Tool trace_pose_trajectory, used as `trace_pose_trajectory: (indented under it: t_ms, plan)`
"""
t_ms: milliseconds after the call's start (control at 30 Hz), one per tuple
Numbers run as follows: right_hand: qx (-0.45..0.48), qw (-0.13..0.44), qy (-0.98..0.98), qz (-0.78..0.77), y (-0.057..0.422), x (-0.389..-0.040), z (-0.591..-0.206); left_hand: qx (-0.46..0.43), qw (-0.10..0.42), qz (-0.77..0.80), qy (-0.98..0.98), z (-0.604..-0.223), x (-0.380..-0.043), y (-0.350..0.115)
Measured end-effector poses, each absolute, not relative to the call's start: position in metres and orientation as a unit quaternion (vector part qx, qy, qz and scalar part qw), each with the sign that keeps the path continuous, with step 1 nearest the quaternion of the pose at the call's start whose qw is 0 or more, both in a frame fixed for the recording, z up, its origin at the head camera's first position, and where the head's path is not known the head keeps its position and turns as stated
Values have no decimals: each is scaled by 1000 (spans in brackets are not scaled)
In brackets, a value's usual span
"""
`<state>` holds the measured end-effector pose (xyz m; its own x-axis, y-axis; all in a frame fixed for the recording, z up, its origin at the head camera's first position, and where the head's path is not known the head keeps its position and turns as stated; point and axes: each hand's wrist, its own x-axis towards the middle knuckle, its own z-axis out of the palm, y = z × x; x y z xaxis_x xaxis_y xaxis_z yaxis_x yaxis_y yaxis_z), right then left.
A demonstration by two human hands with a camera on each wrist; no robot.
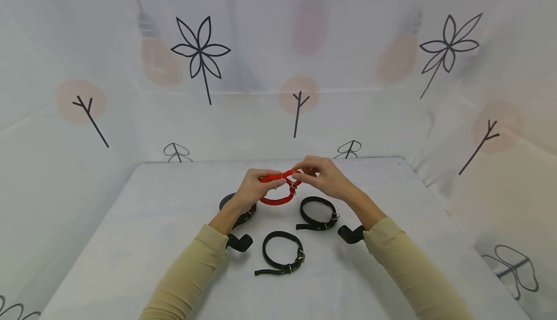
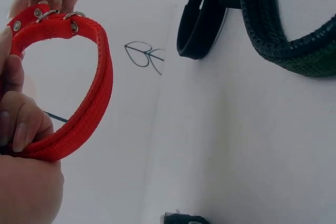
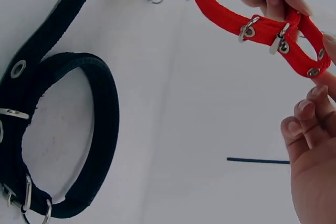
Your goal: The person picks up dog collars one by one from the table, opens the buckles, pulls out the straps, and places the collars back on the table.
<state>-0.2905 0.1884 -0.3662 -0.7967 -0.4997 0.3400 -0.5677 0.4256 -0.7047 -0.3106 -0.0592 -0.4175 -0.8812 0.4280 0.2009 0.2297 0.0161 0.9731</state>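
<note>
A red buckled collar is held up over the far part of the table between both hands. My left hand grips its band at the left, fingers curled round it in the left wrist view. At the other side, my right hand pinches the strap end between thumb and finger, beyond the metal buckle. In the right wrist view the strap passes through the buckle and bends into a small loop with metal eyelets. A D-ring sits beside the buckle.
Three black collars lie on the white table: one at the front, one at the right, and one at the left, partly hidden behind my left hand and wrist. Patterned white cloth stands behind the table and along both sides.
</note>
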Motion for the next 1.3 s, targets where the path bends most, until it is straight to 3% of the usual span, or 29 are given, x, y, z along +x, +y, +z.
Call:
trace_pose_trajectory:
  t_ms: [333, 833, 1300]
  plan:
    - [339, 37, -847, 407, 182, -291, -364, 240, 68, 648, 719, -421, -311, -56]
    - [321, 77, -846, 418, 191, -285, -367, 223, 56, 664, 711, -421, -304, -55]
    - [312, 103, -839, 434, 183, -259, -342, 223, 44, 686, 692, -420, -300, -55]
